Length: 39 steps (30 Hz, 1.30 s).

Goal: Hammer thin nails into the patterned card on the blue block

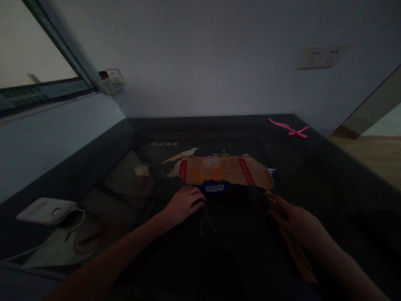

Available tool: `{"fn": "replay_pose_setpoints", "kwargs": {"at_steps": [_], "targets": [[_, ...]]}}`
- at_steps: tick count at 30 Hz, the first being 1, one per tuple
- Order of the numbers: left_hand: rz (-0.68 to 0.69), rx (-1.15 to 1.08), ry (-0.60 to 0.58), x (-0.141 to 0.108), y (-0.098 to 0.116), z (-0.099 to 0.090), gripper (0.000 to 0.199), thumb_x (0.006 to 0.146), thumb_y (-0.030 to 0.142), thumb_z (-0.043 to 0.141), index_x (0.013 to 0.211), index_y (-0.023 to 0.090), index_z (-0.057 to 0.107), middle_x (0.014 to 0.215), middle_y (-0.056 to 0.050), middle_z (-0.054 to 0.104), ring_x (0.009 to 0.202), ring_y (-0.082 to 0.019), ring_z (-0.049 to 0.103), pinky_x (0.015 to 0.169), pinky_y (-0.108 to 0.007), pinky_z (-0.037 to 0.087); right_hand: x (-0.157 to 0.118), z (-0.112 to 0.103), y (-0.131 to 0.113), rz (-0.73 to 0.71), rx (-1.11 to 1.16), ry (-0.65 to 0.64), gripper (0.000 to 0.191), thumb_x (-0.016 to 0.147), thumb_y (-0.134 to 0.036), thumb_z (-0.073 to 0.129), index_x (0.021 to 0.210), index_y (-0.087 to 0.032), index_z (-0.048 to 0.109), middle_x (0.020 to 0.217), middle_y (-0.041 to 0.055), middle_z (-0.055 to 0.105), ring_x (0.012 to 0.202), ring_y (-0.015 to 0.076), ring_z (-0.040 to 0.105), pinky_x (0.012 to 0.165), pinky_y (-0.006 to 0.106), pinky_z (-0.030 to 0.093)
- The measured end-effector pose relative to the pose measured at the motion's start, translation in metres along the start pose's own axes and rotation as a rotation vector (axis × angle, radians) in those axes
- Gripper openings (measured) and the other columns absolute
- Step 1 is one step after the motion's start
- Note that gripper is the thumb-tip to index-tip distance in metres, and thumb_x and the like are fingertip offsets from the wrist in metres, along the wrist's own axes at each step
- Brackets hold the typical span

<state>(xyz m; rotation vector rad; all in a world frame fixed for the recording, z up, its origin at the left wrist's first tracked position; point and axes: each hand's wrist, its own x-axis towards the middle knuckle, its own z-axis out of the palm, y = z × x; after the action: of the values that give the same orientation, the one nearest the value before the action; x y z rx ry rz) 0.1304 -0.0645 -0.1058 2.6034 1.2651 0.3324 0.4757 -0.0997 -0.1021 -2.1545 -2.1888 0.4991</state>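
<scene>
The scene is dim. My left hand rests on the dark tabletop with its fingers curled and thumb drawn in. Several thin pale rods fan out from just under its fingertips; whether they are gripped is unclear. Just beyond lies a blue packet with a white and red label, partly beneath a tan dotted wrapper with red bands. My right hand is closed around a long brown wooden-looking strip that slants toward me, its upper end by the wrapper's right corner.
A pink ribbon lies at the back right of the table. On the left sits a white charger-like box with a white cable. Wall sockets are above the table, and a window frame is at the left.
</scene>
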Motion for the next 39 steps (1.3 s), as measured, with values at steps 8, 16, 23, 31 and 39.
{"fn": "replay_pose_setpoints", "kwargs": {"at_steps": [8, 16, 23, 31, 39], "targets": [[-0.044, 0.057, 0.013, -0.005, -0.003, -0.003, 0.006, 0.087, 0.019, 0.056, 0.089, 0.02, 0.061, 0.094, -0.003, 0.065, 0.09, -0.019, 0.06, 0.082, -0.034, 0.044, 0.0, -0.001, 0.0, 0.0, 0.015, -0.002, 0.05, 0.09, -0.04, 0.038, 0.139, -0.025, 0.043, 0.088, 0.0078, 0.073, 0.073, 0.0275, 0.069, 0.059, 0.033, 0.046], [-0.016, 0.034, 0.053, -0.009, 0.0, -0.007, 0.007, 0.089, 0.019, 0.054, 0.089, 0.019, 0.061, 0.089, -0.003, 0.067, 0.085, -0.019, 0.061, 0.08, -0.035, 0.047, 0.001, -0.005, 0.002, 0.012, 0.062, 0.001, 0.049, 0.09, -0.043, 0.04, 0.136, -0.027, 0.044, 0.096, 0.0067, 0.072, 0.082, 0.0267, 0.069, 0.064, 0.034, 0.049], [0.091, -0.431, 0.095, -0.022, 0.041, -0.048, 0.023, 0.092, 0.027, 0.049, 0.108, 0.023, 0.065, 0.093, -0.006, 0.068, 0.083, -0.016, 0.064, 0.074, -0.028, 0.053, 0.001, -0.002, -0.011, 0.092, -0.077, 0.105, 0.057, 0.089, -0.054, 0.037, 0.136, -0.024, 0.043, 0.107, 0.0135, 0.069, 0.082, 0.0332, 0.069, 0.06, 0.041, 0.051], [-0.131, -0.479, 0.638, 0.042, 0.008, -0.091, 0.01, 0.081, 0.026, 0.061, 0.085, 0.018, 0.065, 0.084, -0.003, 0.07, 0.079, -0.015, 0.066, 0.075, -0.028, 0.055, 0.001, -0.003, -0.017, 0.118, -0.118, 0.086, 0.048, 0.092, -0.048, 0.031, 0.128, -0.021, 0.048, 0.107, 0.0133, 0.069, 0.081, 0.0329, 0.069, 0.061, 0.043, 0.051], [-0.162, -0.584, 0.566, 0.061, -0.014, -0.072, 0.009, 0.08, 0.023, 0.063, 0.085, 0.016, 0.064, 0.082, -0.004, 0.07, 0.076, -0.015, 0.068, 0.074, -0.027, 0.056, 0.003, -0.001, -0.009, 0.116, -0.085, 0.096, 0.041, 0.092, -0.044, 0.034, 0.118, -0.022, 0.056, 0.112, 0.0102, 0.068, 0.086, 0.0295, 0.068, 0.062, 0.038, 0.049]]}}
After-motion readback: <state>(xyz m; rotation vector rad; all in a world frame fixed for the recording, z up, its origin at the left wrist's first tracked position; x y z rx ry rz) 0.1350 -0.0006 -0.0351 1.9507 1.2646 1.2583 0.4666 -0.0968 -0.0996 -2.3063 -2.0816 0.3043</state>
